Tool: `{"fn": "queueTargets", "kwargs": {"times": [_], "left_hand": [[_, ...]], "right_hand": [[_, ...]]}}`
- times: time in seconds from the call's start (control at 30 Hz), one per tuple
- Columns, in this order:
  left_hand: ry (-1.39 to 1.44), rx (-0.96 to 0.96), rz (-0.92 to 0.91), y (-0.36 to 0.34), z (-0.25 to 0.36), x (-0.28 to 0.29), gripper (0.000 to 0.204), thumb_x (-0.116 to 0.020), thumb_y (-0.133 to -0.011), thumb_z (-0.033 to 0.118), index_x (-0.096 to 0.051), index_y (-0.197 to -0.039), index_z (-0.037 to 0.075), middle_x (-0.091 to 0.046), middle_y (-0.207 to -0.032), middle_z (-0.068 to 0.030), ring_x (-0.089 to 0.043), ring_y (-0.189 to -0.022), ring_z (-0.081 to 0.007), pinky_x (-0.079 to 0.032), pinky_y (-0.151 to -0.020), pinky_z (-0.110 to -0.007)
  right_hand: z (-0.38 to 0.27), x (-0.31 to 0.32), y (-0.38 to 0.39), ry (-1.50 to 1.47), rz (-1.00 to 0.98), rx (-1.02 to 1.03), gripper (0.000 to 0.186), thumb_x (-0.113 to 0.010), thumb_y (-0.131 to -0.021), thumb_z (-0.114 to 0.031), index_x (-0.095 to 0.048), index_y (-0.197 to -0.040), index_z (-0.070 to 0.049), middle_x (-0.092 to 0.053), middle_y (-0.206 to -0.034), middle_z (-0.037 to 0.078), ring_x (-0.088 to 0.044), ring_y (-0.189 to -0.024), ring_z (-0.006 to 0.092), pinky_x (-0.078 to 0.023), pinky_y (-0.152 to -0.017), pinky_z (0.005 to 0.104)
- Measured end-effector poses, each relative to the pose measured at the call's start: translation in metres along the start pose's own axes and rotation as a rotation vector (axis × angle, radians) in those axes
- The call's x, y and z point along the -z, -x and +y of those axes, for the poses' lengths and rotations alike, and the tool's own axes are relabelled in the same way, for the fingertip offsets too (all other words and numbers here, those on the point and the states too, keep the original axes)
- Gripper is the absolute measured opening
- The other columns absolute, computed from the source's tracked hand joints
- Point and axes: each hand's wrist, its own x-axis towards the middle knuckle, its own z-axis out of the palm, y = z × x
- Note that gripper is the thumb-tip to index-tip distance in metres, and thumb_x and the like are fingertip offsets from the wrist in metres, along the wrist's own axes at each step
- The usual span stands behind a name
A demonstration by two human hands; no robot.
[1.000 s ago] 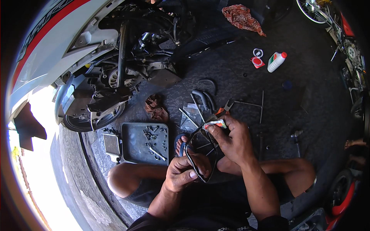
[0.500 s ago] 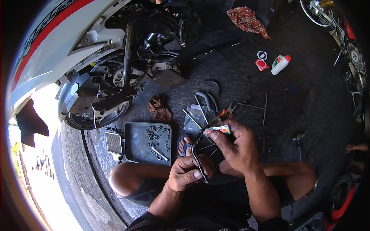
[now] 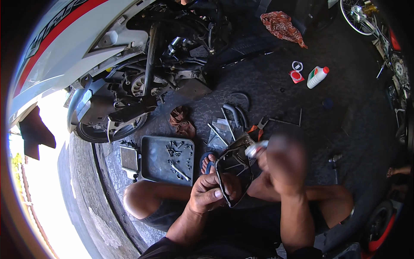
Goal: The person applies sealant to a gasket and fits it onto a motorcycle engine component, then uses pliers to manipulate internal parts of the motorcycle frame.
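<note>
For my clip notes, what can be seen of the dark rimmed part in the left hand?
The dark rimmed part looks metallic: a thin, irregular looped rim, paler toward its far end. Whether its middle is open right through is unclear. It is tilted, held above the legs; the left hand grips its near left edge, thumb against the rim. The blurred right hand is near its far end; contact is unclear.

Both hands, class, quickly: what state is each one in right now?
Left hand: closed, holding a dark rimmed part.
Right hand: closed, holding a small pale tube; motion blur hides the exact grip.
</note>
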Motion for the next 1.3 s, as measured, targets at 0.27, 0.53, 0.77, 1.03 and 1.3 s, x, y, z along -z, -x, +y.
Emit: {"fn": "queueTargets", "kwargs": {"times": [0.27, 0.53, 0.77, 1.03, 1.3], "left_hand": [[0.053, -0.03, 0.08, -0.008, 0.002, -0.003, 0.021, -0.066, -0.091, 0.022, -0.062, -0.095, 0.003, -0.054, -0.079, -0.0074, -0.049, -0.072, -0.0187, -0.039, -0.064, -0.032], [0.04, -0.122, 0.304, -0.01, -0.005, 0.018, 0.022, -0.065, -0.092, 0.022, -0.058, -0.102, 0.004, -0.052, -0.087, -0.0069, -0.049, -0.079, -0.0179, -0.042, -0.067, -0.033], [0.123, -0.148, 0.611, -0.018, -0.029, 0.05, 0.016, -0.06, -0.095, 0.014, -0.06, -0.107, 0.003, -0.064, -0.097, -0.0059, -0.061, -0.091, -0.0177, -0.049, -0.084, -0.032], [0.169, -0.131, 0.826, -0.027, -0.031, 0.043, 0.004, -0.063, -0.094, 0.007, -0.06, -0.094, 0.01, -0.064, -0.083, -0.0004, -0.059, -0.073, -0.0114, -0.048, -0.07, -0.028], [-0.019, -0.08, 0.928, -0.031, -0.04, 0.047, 0.01, -0.064, -0.094, 0.019, -0.061, -0.091, 0.01, -0.057, -0.085, 0.0, -0.055, -0.077, -0.0113, -0.048, -0.07, -0.028]], "right_hand": [[0.187, 0.159, -0.056, 0.49, 0.626, -0.367, 0.019, -0.072, -0.089, -0.018, -0.067, -0.086, 0.0, -0.061, -0.071, 0.002, -0.054, -0.058, 0.0102, -0.039, -0.051, 0.0284], [0.232, 0.197, -0.056, 0.962, 0.741, -0.091, 0.011, -0.066, -0.092, -0.013, -0.066, -0.097, -0.003, -0.066, -0.077, 0.003, -0.056, -0.06, 0.0108, -0.041, -0.05, 0.029], [0.176, 0.112, -0.023, 0.451, 0.356, -0.498, 0.012, -0.061, -0.094, -0.008, -0.068, -0.103, -0.003, -0.066, -0.078, 0.002, -0.057, -0.061, 0.0081, -0.046, -0.053, 0.0232], [0.15, 0.072, -0.006, 0.635, 0.299, -0.209, 0.01, -0.063, -0.091, -0.008, -0.068, -0.094, 0.0, -0.069, -0.078, 0.007, -0.063, -0.068, 0.0139, -0.047, -0.061, 0.0285], [0.109, 0.01, 0.044, 0.815, 0.096, 0.264, 0.021, -0.071, -0.08, -0.003, -0.064, -0.1, -0.001, -0.064, -0.088, 0.009, -0.063, -0.072, 0.0213, -0.05, -0.067, 0.0309]]}}
